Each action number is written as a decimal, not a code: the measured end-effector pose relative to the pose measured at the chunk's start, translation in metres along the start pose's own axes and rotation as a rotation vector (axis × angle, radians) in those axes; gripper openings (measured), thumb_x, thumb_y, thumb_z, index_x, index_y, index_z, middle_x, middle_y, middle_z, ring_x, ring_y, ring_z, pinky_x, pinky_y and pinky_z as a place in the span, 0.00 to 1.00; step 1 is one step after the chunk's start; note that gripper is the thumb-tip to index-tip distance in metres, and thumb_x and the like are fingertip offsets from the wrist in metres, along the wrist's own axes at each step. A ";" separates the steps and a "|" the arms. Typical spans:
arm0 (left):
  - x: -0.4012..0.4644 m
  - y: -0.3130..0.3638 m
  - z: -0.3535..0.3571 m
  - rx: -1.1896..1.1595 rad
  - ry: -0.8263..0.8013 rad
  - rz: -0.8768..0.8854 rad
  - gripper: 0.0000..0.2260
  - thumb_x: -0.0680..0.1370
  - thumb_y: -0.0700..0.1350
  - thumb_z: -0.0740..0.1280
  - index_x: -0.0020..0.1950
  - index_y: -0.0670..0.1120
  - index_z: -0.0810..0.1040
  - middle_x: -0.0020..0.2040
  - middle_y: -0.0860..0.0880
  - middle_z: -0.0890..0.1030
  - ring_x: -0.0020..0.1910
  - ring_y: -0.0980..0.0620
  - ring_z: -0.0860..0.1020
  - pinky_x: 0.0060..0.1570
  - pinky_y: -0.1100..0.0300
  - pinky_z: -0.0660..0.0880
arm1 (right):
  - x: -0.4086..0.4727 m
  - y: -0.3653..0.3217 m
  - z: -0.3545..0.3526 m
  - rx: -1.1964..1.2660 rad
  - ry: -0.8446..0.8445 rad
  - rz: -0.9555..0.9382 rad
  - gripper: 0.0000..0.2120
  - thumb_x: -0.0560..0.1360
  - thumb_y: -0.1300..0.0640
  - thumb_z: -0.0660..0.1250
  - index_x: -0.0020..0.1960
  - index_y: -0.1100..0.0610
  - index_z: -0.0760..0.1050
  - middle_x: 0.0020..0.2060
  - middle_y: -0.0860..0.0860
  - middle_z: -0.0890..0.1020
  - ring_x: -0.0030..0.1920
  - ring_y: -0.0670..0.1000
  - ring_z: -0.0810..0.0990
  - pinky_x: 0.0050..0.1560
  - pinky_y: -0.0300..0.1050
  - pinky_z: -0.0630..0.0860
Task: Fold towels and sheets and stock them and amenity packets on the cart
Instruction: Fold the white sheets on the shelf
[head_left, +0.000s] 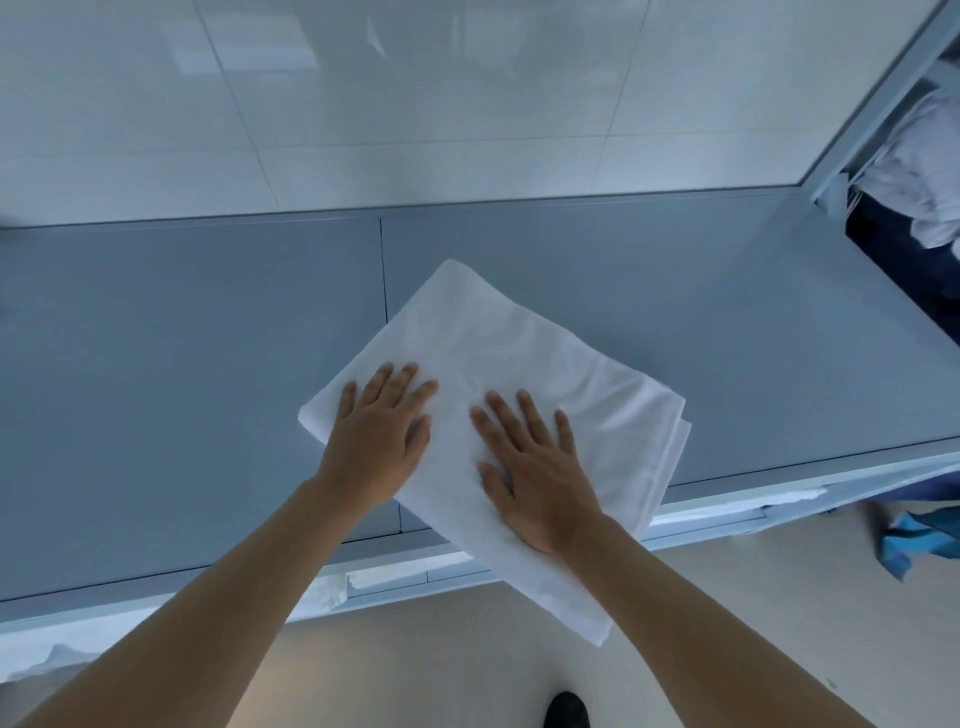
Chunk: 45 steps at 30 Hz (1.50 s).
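You are pressing both hands flat on a folded white sheet lying on the grey bench.

Your left hand and right hand are resting side by side on it, fingers straight and slightly spread, holding nothing. The sheet's long axis is running diagonally, from the far corner toward the wall down to the near-right corner, which is hanging over the bench's front edge. White linen is sitting crumpled at the far right.

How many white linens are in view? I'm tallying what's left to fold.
2: a folded white sheet on the grey table under both hands, and crumpled white linen at the far right. More may be hidden.
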<state>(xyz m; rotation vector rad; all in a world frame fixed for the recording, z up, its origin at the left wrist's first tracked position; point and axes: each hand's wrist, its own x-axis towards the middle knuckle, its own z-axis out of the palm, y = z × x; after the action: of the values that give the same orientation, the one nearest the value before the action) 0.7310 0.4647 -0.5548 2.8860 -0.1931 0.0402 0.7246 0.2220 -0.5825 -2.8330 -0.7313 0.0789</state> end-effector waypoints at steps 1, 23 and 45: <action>-0.007 -0.008 -0.001 -0.007 0.014 -0.018 0.24 0.83 0.55 0.52 0.78 0.54 0.69 0.81 0.50 0.64 0.81 0.45 0.59 0.77 0.37 0.57 | 0.004 -0.017 0.004 0.006 0.011 0.044 0.30 0.84 0.39 0.44 0.84 0.43 0.41 0.84 0.43 0.43 0.83 0.52 0.39 0.79 0.67 0.47; -0.073 -0.044 0.001 -0.071 0.073 -0.428 0.28 0.84 0.57 0.55 0.84 0.53 0.54 0.85 0.50 0.47 0.84 0.46 0.43 0.74 0.37 0.63 | 0.077 -0.034 -0.004 -0.018 -0.003 -0.156 0.29 0.84 0.43 0.55 0.83 0.46 0.56 0.83 0.44 0.53 0.83 0.49 0.50 0.80 0.54 0.54; -0.088 -0.198 -0.026 -0.051 0.100 -0.249 0.29 0.84 0.59 0.54 0.84 0.56 0.51 0.85 0.55 0.46 0.84 0.52 0.42 0.77 0.42 0.61 | 0.114 -0.169 0.045 0.041 0.122 -0.015 0.30 0.83 0.43 0.50 0.84 0.48 0.53 0.84 0.47 0.51 0.84 0.52 0.48 0.81 0.57 0.52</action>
<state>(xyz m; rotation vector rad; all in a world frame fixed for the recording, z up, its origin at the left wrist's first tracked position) 0.6698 0.6727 -0.5822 2.8254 0.1810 0.1322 0.7398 0.4298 -0.5897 -2.7648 -0.7157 -0.0791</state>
